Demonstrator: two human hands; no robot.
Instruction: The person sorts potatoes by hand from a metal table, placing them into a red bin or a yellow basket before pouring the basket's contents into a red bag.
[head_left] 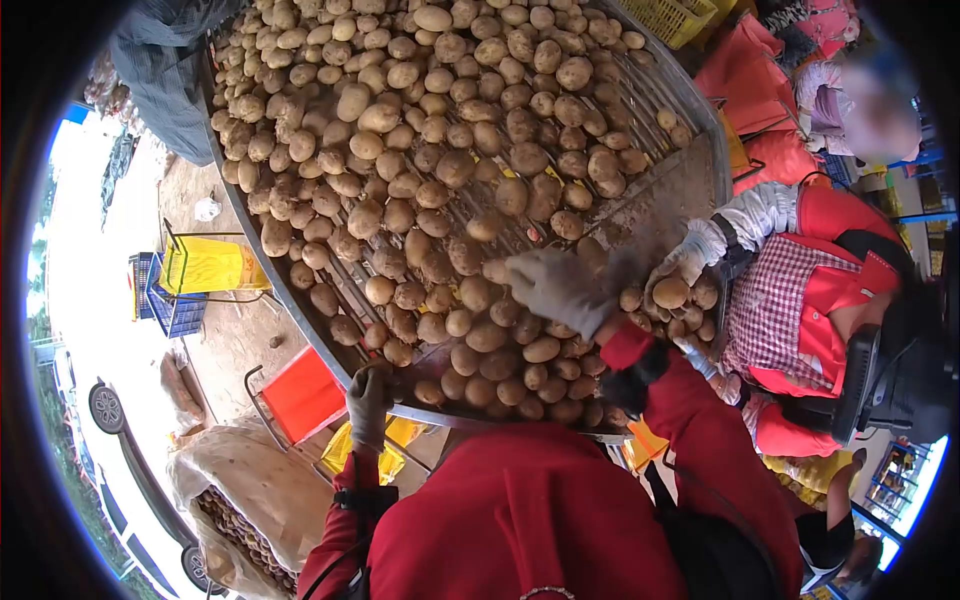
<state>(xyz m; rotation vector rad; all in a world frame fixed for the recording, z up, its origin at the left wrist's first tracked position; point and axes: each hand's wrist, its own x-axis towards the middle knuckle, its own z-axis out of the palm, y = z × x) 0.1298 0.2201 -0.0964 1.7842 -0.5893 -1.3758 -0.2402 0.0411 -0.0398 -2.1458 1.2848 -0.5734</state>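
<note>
Many brown potatoes (455, 168) lie over a slatted metal sorting table (640, 100) with a raised rim. My right hand (562, 287), in a light grey glove, reaches over the potatoes near the table's middle, its fingertips at a small potato (496, 271); whether it grips that potato is unclear. My left hand (369, 402), gloved too, is at the near left rim with its fingers curled, next to the nearest potatoes. What it holds, if anything, is hidden.
A co-worker in red with a checked apron (790, 310) stands at the right, a gloved hand around a potato (671, 292). Yellow bags (212, 265), a blue crate (176, 308), a red bag (306, 395) and a large sack (245, 480) stand left.
</note>
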